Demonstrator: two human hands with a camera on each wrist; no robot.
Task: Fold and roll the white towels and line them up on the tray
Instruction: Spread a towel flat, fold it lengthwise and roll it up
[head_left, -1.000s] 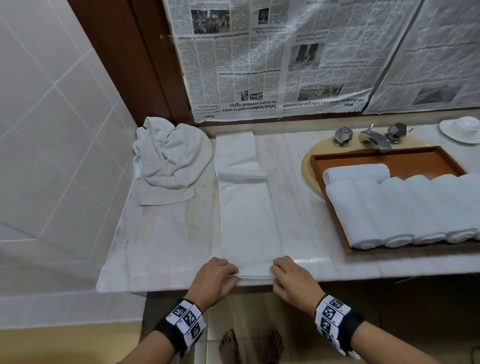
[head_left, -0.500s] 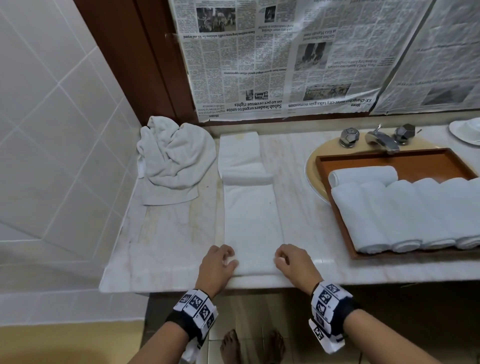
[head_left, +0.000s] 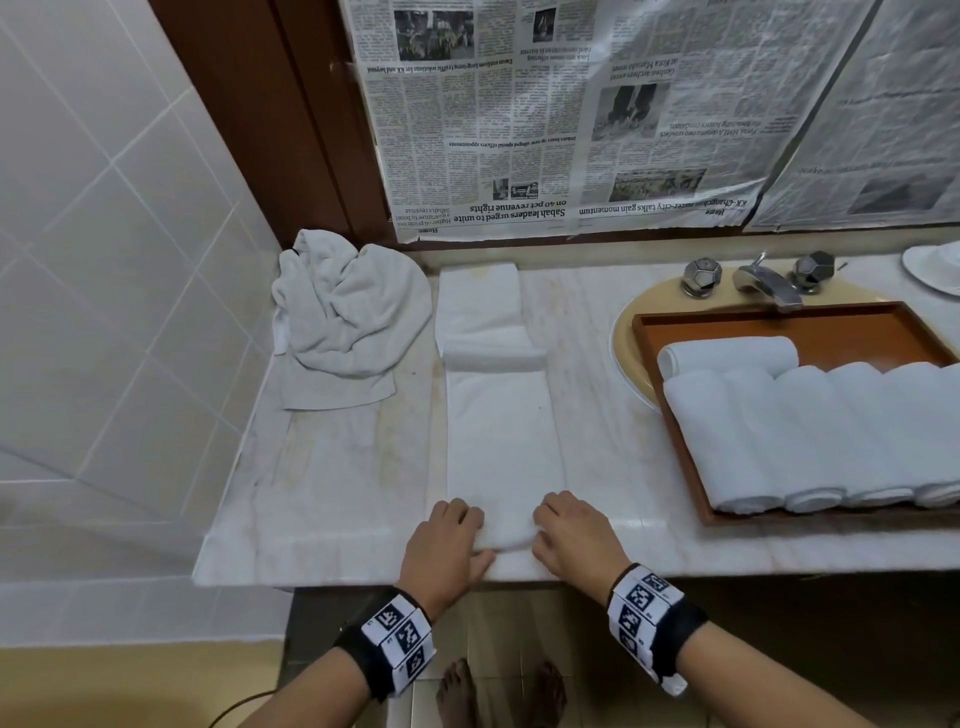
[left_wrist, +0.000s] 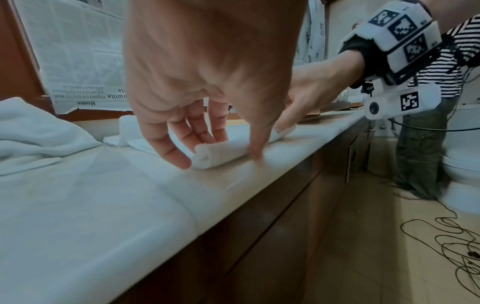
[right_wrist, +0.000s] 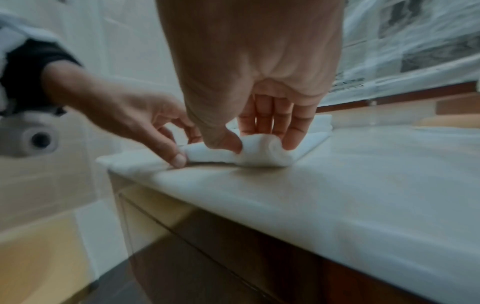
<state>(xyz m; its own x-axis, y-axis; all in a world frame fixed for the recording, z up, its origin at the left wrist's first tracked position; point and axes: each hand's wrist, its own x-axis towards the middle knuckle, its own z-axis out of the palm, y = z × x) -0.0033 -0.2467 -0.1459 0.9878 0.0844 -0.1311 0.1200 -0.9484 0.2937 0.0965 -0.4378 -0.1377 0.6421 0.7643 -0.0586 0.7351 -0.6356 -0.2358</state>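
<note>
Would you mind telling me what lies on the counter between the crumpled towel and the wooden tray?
In the head view, the long folded towel lies between the crumpled towel and the tray, with bare counter either side.

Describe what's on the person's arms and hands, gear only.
Both hands, left hand and right hand, are bare, no gloves. Each wrist carries a black strap with white blocks printed with black square fiducial markers. The right wrist camera module, seen from the left wrist view, is white, with a round lens, its own marker and a black cable. No sleeves reach the forearms.

dim, soft indoor light, wide-angle edge bending, motion blur in both wrist views
</note>
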